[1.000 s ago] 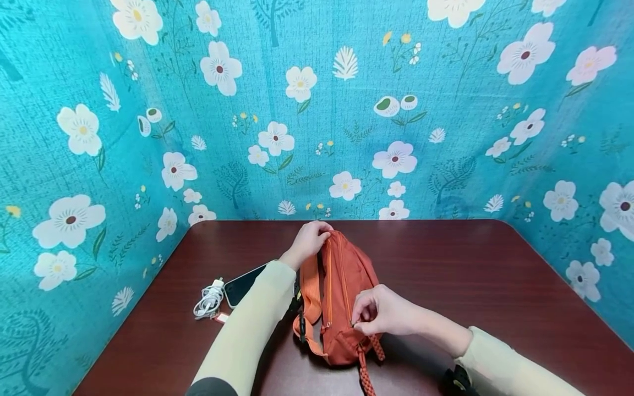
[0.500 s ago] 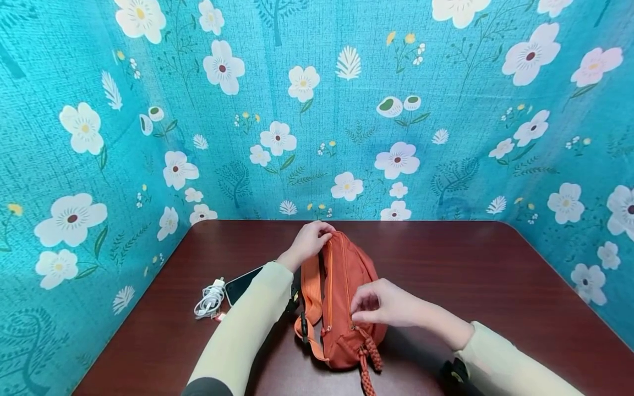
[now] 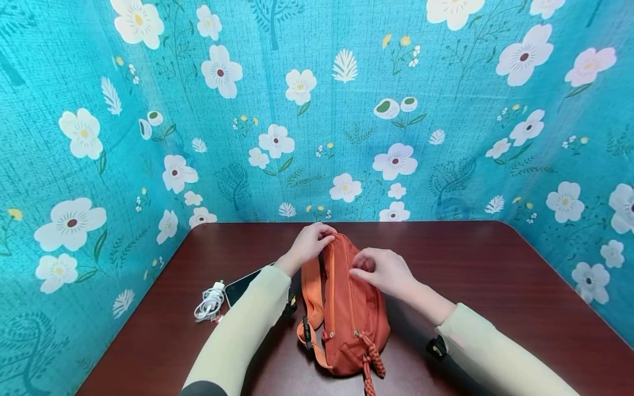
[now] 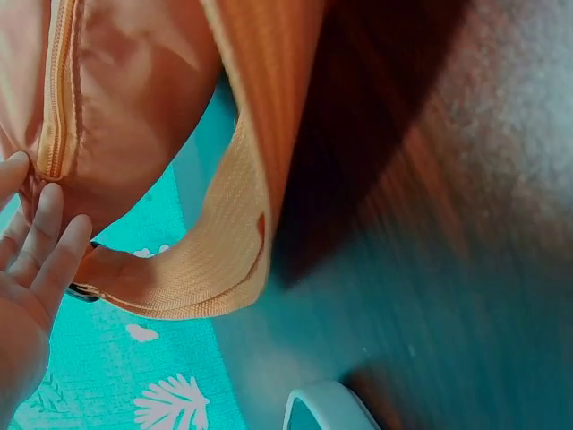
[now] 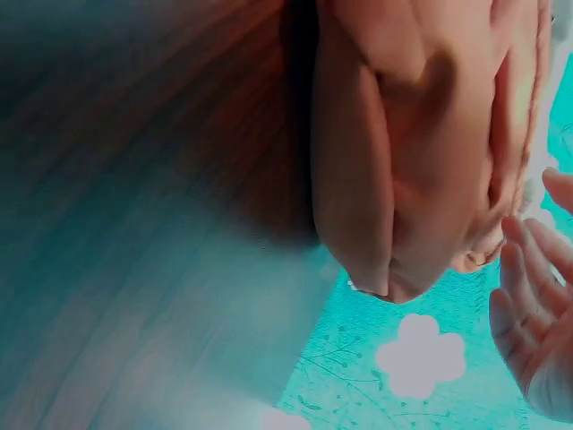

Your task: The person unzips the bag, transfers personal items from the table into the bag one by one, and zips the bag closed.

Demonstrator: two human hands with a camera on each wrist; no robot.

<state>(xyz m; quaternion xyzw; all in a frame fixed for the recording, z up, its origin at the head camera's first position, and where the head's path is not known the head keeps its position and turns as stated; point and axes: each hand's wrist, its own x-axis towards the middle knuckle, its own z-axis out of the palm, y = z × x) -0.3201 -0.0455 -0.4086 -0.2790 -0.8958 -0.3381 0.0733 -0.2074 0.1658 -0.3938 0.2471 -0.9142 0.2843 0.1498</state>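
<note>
An orange waist bag stands on the table with its zippers running lengthwise. My left hand pinches its far end between thumb and fingers, right by a zipper's end in the left wrist view. My right hand hovers over the bag's right side, fingers loosely bent and holding nothing. In the right wrist view, those fingers are beside the bag. Two braided pull cords hang at the near end. An orange webbing strap with a black buckle lies along the left side.
Left of the bag lies a phone, partly hidden by my left sleeve. A white charger with coiled cable sits beside it. Flowered blue cloth hangs around the dark wooden table.
My right hand has let go of the zipper pull at the near end and moved toward the far end. My left hand keeps its hold; the pull cords now hang freely.
</note>
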